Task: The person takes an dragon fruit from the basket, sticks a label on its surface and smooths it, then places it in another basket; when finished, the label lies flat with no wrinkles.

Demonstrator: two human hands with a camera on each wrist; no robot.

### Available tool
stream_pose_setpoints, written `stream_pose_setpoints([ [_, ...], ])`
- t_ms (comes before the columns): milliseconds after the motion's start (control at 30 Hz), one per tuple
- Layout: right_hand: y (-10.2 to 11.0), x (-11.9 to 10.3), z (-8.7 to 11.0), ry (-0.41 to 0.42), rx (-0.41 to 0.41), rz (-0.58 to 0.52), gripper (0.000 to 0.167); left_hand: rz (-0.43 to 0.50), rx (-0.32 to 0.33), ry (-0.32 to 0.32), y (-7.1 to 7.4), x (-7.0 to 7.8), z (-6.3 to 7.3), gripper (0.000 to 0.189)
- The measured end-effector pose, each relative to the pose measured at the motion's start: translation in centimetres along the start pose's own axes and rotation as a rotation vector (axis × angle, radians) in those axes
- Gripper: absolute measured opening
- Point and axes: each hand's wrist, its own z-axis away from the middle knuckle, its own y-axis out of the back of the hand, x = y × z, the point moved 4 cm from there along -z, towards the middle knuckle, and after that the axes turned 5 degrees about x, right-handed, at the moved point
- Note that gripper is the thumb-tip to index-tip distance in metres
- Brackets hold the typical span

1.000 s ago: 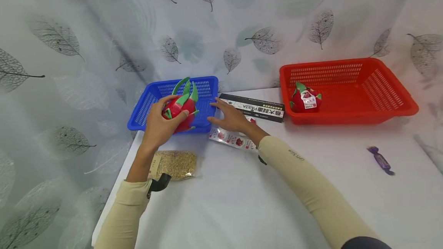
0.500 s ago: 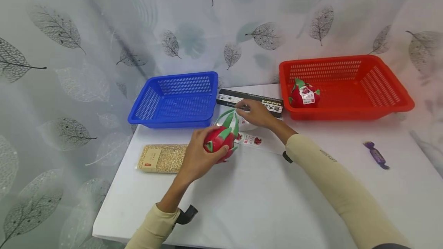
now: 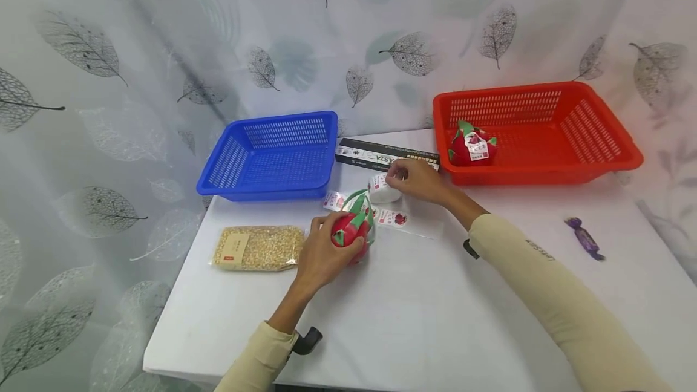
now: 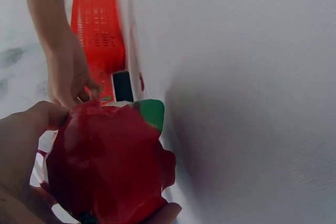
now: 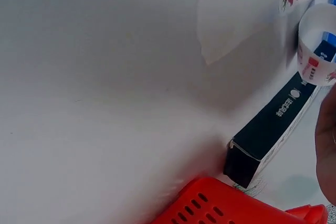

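My left hand (image 3: 321, 256) grips a red dragon fruit (image 3: 348, 233) with green leaves, holding it at the middle of the table. In the left wrist view the fruit (image 4: 110, 166) is large and close, with fingers around its side. My right hand (image 3: 422, 181) is beside a white roll of stickers (image 3: 385, 193), fingers bent and fingertips close to its upper right edge. Whether they pinch the roll or a sticker is unclear. A sticker strip (image 3: 393, 218) printed with dragon fruits lies on the table in front. In the right wrist view the roll (image 5: 315, 72) shows its hollow core.
A blue basket (image 3: 267, 193) stands at the back left. At the back right, a red basket (image 3: 544, 174) holds another dragon fruit (image 3: 472, 149) with a label. Between them lies a black pasta box (image 3: 359, 153). A bag of yellow grains (image 3: 272, 248) and a purple candy (image 3: 585, 239) lie on the table.
My left hand has carried the dragon fruit from over the blue basket rightward and toward me. My right hand has moved right, from beside the basket to the sticker roll, its fingers now bent.
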Motion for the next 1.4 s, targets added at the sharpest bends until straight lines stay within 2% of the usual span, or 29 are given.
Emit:
stream_pose_setpoints([
  [200,-1.7,0.5,1.2,0.07,-0.232,0.063,0.008,-0.061,0.003,0.004,-0.4,-0.1,-0.5,0.059],
  [333,-3.0,0.7,1.8,0.075,-0.317,0.108,0.016,-0.135,-0.008,-0.04,-1.0,0.3,-0.9,0.066],
  [500,-4.1,0.5,2.3,0.117,-0.31,0.232,0.031,-0.202,-0.051,-0.058,-1.1,0.6,-0.8,0.07],
  [667,-4.8,0.6,2.6,0.168,-0.278,0.328,0.036,-0.192,-0.142,-0.061,-0.4,0.3,-0.4,0.078],
  [833,-4.9,0.9,2.7,0.222,-0.257,0.381,0.036,-0.104,-0.228,-0.066,-0.1,-0.4,-0.4,0.085],
  [1033,-4.7,1.0,2.8,0.256,-0.238,0.407,0.034,-0.002,-0.248,-0.072,-0.9,-0.9,-0.8,0.085],
  [1200,-4.7,1.3,2.6,0.241,-0.23,0.406,0.032,-0.008,-0.25,-0.078,-1.3,-0.8,-0.9,0.085],
  [1400,-4.8,1.8,1.6,0.129,-0.32,0.316,0.032,-0.02,-0.271,-0.07,-1.3,-0.9,-1.0,0.086],
])
